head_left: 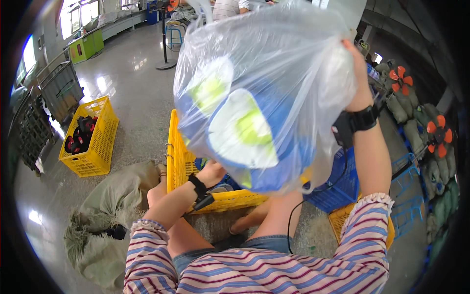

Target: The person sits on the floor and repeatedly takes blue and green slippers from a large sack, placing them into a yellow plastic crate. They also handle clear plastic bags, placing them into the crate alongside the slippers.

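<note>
Plastic bag (298, 103), translucent, holding blue, white and lime pieces (242, 130), hangs left of the right hand (358, 73), clenched on its upper edge. Lower left of that grip, the left hand (212, 173) curls over a yellow crate (176, 157); its hold I cannot tell.

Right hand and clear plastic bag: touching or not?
Touching. The head view shows the right hand gripping the clear plastic bag by its upper right edge.

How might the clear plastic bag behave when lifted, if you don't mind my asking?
The clear plastic bag is probably floppy, given its wrinkled film. Its glossy surface may be slippery. It seems light for its bulk, as the right hand holds it raised.
</note>
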The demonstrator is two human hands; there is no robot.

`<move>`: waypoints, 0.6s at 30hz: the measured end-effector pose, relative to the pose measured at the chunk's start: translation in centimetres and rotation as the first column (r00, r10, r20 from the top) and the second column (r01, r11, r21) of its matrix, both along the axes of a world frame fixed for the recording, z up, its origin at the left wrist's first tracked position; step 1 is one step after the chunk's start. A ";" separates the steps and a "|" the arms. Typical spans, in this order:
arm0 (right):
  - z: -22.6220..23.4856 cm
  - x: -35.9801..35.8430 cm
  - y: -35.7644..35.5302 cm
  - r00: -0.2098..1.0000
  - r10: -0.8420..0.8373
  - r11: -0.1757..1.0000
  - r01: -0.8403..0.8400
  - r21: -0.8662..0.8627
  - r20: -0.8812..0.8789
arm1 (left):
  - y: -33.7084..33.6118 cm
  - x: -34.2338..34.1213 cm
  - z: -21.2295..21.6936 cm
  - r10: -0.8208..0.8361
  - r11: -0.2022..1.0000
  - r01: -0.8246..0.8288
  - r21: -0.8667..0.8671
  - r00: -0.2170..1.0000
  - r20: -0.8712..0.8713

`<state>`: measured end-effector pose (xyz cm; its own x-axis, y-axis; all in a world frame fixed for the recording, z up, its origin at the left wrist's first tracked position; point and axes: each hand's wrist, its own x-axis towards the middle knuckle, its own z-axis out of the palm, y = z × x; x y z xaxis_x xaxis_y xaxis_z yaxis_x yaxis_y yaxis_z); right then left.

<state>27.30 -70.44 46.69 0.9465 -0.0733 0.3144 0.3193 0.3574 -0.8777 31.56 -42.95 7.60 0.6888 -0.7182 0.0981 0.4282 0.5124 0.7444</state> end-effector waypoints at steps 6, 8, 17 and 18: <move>-11.0 3.8 -4.5 0.991 -0.105 0.992 0.099 -0.077 -0.077 | -1.0 -4.1 1.6 0.060 0.968 -0.157 -0.196 0.903 -0.426; -14.8 5.2 -8.3 0.983 -0.185 0.919 0.165 -0.360 -0.023 | 0.0 -6.0 4.6 0.080 0.994 -0.095 -0.057 0.970 -0.230; -16.9 -0.2 -0.5 0.982 -0.022 0.132 0.186 -0.974 0.185 | 0.6 -2.1 12.2 0.408 0.845 -0.432 0.316 0.902 0.140; -16.5 -1.6 1.9 0.976 0.044 0.096 0.206 -0.974 0.211 | -0.2 -2.1 13.8 0.421 0.843 -0.446 0.301 0.895 0.148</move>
